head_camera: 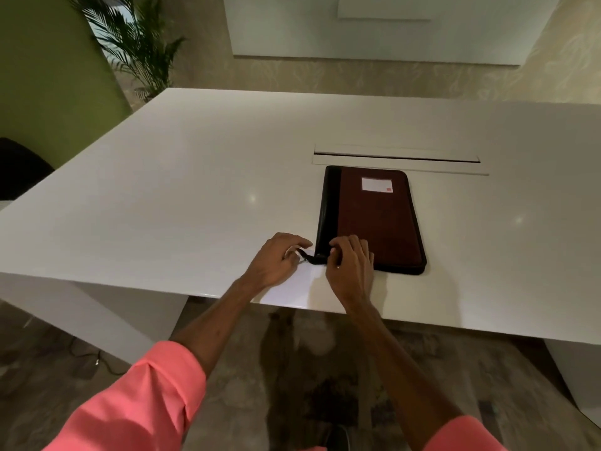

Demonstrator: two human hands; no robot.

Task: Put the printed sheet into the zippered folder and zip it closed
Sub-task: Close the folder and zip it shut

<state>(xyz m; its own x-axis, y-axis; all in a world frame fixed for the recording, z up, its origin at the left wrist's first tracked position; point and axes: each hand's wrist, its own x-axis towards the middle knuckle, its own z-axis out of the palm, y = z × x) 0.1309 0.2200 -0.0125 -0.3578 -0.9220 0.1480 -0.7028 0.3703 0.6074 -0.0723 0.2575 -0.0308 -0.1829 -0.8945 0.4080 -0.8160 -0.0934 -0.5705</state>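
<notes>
A brown zippered folder [374,219] with a black spine and a white label lies flat and closed on the white table [162,190]. My left hand [276,260] pinches the black zipper pull tab [307,256] at the folder's near left corner. Pressing down on that same corner is my right hand [351,265]. A white printed sheet [292,289] lies on the table under both hands, reaching to the table's front edge.
A long cable slot [396,157] runs across the table just behind the folder. A dark chair [19,170] stands at the left edge, and a potted palm [136,43] behind the table's far left corner.
</notes>
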